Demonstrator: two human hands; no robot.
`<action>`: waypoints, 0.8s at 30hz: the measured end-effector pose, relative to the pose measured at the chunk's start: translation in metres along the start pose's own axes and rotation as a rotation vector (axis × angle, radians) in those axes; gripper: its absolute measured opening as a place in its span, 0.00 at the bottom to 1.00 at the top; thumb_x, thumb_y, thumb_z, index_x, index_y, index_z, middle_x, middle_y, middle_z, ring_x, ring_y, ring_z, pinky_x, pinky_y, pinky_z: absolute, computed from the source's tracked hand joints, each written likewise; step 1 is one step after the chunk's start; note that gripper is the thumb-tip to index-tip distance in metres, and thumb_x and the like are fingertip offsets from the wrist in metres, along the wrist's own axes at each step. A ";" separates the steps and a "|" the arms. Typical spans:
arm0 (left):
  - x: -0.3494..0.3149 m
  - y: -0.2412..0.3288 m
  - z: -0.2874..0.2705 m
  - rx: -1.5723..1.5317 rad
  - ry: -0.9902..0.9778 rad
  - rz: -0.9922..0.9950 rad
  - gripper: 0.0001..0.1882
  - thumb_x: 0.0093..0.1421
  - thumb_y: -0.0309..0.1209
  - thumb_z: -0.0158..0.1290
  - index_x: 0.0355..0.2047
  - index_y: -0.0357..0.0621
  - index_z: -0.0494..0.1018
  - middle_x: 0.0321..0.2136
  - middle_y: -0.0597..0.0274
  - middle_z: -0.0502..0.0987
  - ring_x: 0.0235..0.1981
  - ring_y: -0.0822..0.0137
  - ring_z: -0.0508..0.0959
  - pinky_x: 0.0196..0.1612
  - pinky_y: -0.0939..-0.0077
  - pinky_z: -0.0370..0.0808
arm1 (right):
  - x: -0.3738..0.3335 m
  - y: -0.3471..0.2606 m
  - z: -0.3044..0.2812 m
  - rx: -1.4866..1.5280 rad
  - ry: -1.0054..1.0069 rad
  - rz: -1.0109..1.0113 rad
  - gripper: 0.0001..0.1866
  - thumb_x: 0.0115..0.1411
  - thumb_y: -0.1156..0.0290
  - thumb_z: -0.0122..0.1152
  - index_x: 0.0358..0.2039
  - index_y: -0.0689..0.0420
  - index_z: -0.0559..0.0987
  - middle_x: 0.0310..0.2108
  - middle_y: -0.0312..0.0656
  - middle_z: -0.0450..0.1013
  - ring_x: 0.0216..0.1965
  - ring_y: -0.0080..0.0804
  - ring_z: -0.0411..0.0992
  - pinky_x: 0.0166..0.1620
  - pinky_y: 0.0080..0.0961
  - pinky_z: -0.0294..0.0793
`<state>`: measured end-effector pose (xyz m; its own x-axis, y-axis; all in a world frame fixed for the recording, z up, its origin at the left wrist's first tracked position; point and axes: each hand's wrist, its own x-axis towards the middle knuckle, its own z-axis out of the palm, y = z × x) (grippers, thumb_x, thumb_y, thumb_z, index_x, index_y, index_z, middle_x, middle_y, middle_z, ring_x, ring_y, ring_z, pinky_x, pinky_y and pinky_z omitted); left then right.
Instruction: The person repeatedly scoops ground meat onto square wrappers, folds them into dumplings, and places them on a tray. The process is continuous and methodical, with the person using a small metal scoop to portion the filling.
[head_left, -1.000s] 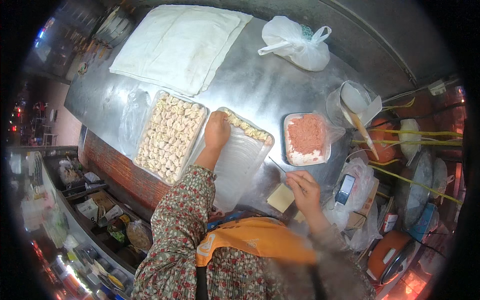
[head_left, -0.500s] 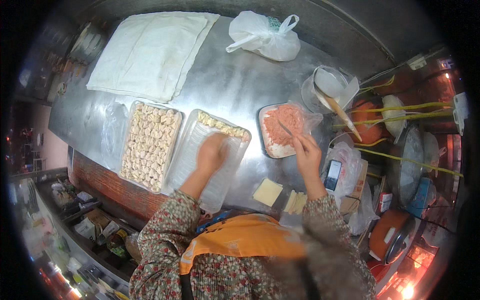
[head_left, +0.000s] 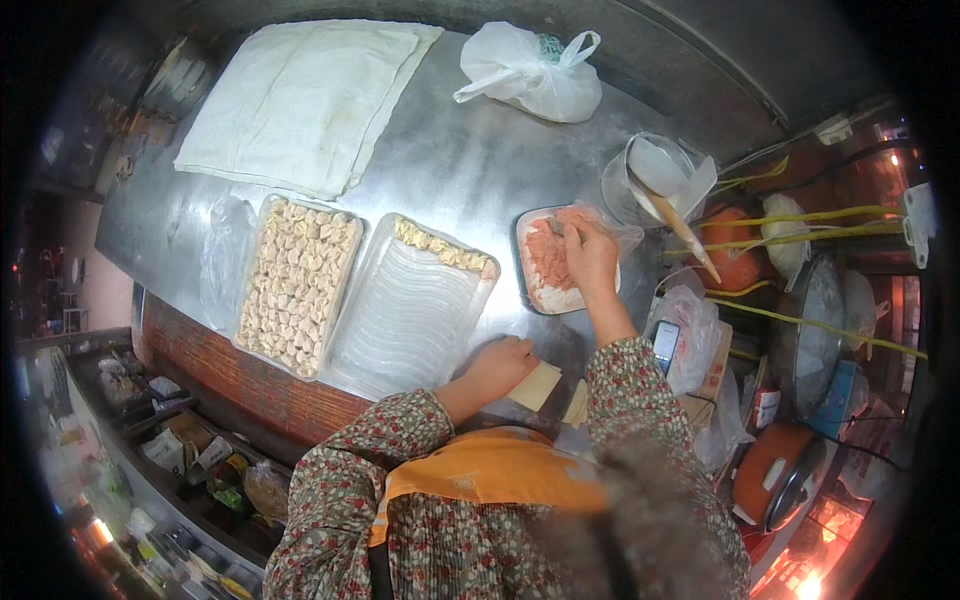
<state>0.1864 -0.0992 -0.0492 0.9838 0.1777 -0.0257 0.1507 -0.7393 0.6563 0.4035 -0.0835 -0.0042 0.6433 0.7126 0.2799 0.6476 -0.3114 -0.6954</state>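
My left hand (head_left: 500, 368) has its fingers curled together at the upper left edge of a stack of square, pale yellow wonton wrappers (head_left: 538, 390); anything pinched is hidden. With closed fingers, my right hand (head_left: 592, 258) holds a narrow-bladed knife (head_left: 556, 228), its tip at the pink minced filling (head_left: 547, 255) in a shallow tray (head_left: 523, 285). Left of it, a ridged clear tray (head_left: 400, 330) has folded wontons (head_left: 440, 245) along its far end. Another tray beside it is filled with rows of wontons (head_left: 297, 285).
Folded white cloths (head_left: 300, 105) and a tied white plastic bag (head_left: 530, 75) lie at the back of the metal table. A clear tub (head_left: 650, 170) with a wooden-handled tool stands right of the filling. A phone (head_left: 666, 343) and an orange-brown cooker (head_left: 775, 475) are farther right.
My left hand has moved from the partly filled tray down and right to the wrapper stack. My right hand has moved up and left over the filling with the knife.
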 end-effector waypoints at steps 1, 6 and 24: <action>0.001 0.000 0.002 0.033 0.013 0.005 0.06 0.52 0.31 0.47 0.24 0.43 0.72 0.28 0.55 0.71 0.34 0.53 0.73 0.37 0.59 0.71 | 0.000 0.000 0.002 0.015 -0.002 0.021 0.12 0.58 0.68 0.53 0.35 0.62 0.80 0.35 0.51 0.76 0.39 0.47 0.74 0.43 0.34 0.72; 0.002 0.003 0.005 0.055 0.043 0.065 0.04 0.49 0.29 0.49 0.22 0.44 0.72 0.28 0.58 0.70 0.33 0.55 0.73 0.35 0.60 0.72 | -0.009 -0.007 0.006 0.077 -0.033 0.106 0.11 0.56 0.71 0.54 0.35 0.62 0.80 0.34 0.51 0.76 0.37 0.44 0.76 0.41 0.30 0.73; -0.027 0.023 -0.038 -1.710 -0.225 -0.348 0.08 0.58 0.31 0.53 0.36 0.45 0.67 0.27 0.63 0.72 0.32 0.69 0.75 0.30 0.73 0.73 | -0.067 0.028 -0.030 1.585 0.046 0.943 0.07 0.62 0.77 0.51 0.40 0.66 0.71 0.35 0.45 0.73 0.33 0.29 0.74 0.38 0.17 0.79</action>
<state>0.1600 -0.0961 -0.0050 0.9465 -0.0292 -0.3213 0.2205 0.7854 0.5783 0.3905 -0.1590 -0.0230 0.5478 0.6492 -0.5277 -0.8180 0.2831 -0.5008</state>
